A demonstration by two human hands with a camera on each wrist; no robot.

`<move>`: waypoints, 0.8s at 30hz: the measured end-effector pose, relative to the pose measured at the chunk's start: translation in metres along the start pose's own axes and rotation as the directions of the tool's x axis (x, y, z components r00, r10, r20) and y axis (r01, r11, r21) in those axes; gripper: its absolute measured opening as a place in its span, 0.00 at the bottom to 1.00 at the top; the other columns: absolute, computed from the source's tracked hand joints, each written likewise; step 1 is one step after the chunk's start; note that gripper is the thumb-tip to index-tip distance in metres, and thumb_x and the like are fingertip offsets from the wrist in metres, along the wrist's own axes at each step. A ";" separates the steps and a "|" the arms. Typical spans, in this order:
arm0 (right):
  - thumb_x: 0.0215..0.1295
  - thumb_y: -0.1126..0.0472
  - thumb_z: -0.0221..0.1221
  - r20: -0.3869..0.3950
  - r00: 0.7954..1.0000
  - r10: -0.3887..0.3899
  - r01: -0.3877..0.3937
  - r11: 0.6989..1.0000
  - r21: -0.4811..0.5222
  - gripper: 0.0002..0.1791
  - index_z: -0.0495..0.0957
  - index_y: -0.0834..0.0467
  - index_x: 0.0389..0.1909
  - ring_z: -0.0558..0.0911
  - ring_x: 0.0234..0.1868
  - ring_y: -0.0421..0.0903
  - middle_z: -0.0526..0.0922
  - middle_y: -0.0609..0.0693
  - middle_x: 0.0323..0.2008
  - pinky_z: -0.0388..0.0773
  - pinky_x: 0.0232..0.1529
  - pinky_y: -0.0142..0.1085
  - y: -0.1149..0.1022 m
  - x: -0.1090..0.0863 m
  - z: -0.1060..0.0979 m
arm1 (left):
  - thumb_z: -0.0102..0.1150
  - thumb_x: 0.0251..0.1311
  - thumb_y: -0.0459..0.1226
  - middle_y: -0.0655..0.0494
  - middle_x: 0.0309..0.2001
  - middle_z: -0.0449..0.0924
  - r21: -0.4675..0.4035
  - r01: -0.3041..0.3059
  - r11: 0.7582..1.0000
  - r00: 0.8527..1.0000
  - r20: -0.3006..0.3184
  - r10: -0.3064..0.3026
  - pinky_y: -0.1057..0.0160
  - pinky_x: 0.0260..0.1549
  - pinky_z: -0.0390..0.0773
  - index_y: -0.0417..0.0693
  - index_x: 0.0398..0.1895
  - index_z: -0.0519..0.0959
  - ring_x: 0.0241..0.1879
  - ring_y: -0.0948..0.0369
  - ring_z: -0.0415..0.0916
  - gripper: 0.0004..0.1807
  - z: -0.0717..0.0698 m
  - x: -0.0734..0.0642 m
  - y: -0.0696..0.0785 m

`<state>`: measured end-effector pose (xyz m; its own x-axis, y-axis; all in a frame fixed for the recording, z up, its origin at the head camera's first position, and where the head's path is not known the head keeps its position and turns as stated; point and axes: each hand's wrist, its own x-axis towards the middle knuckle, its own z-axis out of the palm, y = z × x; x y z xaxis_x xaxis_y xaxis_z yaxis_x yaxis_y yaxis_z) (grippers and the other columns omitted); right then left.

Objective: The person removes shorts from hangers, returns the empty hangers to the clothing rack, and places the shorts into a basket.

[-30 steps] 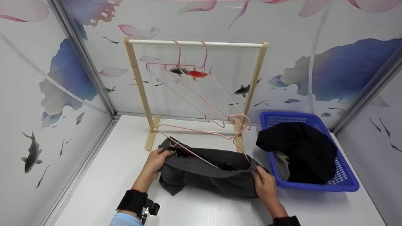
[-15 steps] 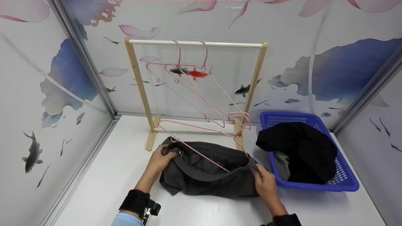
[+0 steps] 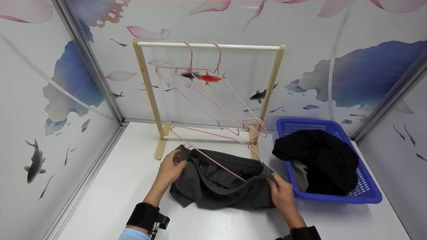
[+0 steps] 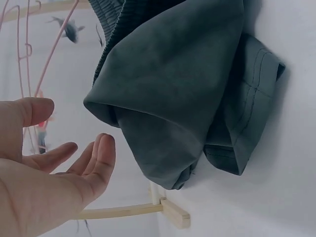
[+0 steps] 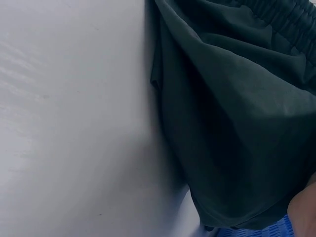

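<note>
Dark grey shorts (image 3: 230, 199) with an elastic waistband lie bunched on the white table, the waist opening towards the rack. A pink hanger (image 3: 213, 161) slants into that opening; its right end is hidden in the waistband, its left end sticks out above. At the waist's right end, my right hand (image 3: 282, 193) pinches the cloth; only a bit of it shows in the right wrist view. My left hand (image 3: 169, 169) is beside the left end of the waist. In the left wrist view its fingers are spread loosely, apart from the shorts (image 4: 168, 79), with nothing between them.
Behind the shorts stands a wooden rack (image 3: 146, 90) with a white rail (image 3: 247, 47). Pink hangers (image 3: 218, 60) hang from the rail, close to the hanger in the shorts. On the right, a blue basket (image 3: 370, 196) holds black and grey clothes (image 3: 320, 160).
My left hand has let go of the waistband's left end, and the front edge of the waist sags. The hanger's left end has shifted slightly up and right. My right hand has barely moved.
</note>
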<state>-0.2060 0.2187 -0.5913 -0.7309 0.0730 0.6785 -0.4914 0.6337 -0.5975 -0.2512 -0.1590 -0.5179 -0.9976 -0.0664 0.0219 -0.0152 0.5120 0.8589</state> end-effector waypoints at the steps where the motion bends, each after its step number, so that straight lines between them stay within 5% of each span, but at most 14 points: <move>1: 0.61 0.80 0.63 0.001 1.000 0.000 0.000 1.000 0.002 0.11 0.85 0.63 0.38 0.88 0.36 0.48 0.90 0.57 0.35 0.74 0.42 0.18 0.000 0.000 0.000 | 0.59 0.66 0.34 0.34 0.59 0.77 0.020 -0.034 0.999 0.999 -0.012 0.034 0.47 0.52 0.79 0.33 0.70 0.70 0.50 0.45 0.81 0.30 0.000 0.000 0.001; 9: 0.61 0.80 0.62 0.011 1.000 0.012 -0.012 1.000 0.013 0.11 0.85 0.64 0.38 0.88 0.37 0.46 0.89 0.58 0.35 0.74 0.41 0.18 0.000 0.001 0.000 | 0.61 0.65 0.32 0.38 0.56 0.77 0.111 -0.207 0.972 0.972 -0.088 0.217 0.46 0.51 0.79 0.34 0.67 0.74 0.48 0.46 0.80 0.27 0.002 -0.007 0.011; 12: 0.62 0.80 0.61 0.014 1.000 0.015 -0.015 1.000 0.012 0.11 0.85 0.63 0.39 0.88 0.37 0.47 0.89 0.58 0.35 0.74 0.41 0.18 -0.001 0.002 -0.001 | 0.62 0.65 0.31 0.39 0.56 0.77 0.148 -0.266 0.953 0.951 -0.121 0.284 0.45 0.54 0.78 0.34 0.65 0.75 0.53 0.44 0.79 0.25 0.003 -0.009 0.016; 17: 0.64 0.77 0.62 0.020 1.000 0.022 -0.022 1.000 -0.003 0.10 0.86 0.61 0.40 0.88 0.37 0.50 0.90 0.56 0.36 0.74 0.42 0.19 -0.004 0.003 -0.002 | 0.63 0.63 0.30 0.41 0.57 0.77 0.229 -0.369 0.901 0.896 -0.171 0.411 0.45 0.58 0.77 0.34 0.62 0.78 0.59 0.44 0.75 0.23 0.005 -0.013 0.025; 24: 0.63 0.78 0.63 0.009 1.000 0.003 -0.003 1.000 0.016 0.11 0.86 0.62 0.40 0.89 0.39 0.51 0.90 0.57 0.37 0.74 0.45 0.18 -0.005 0.004 -0.001 | 0.66 0.61 0.29 0.41 0.56 0.77 0.352 -0.495 0.794 0.794 -0.187 0.578 0.48 0.56 0.79 0.35 0.60 0.79 0.59 0.45 0.75 0.22 0.008 -0.015 0.036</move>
<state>-0.2063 0.2168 -0.5852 -0.7363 0.0680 0.6732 -0.4971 0.6207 -0.6064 -0.2376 -0.1329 -0.4919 -0.7884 0.0835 0.6094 0.4581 0.7409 0.4911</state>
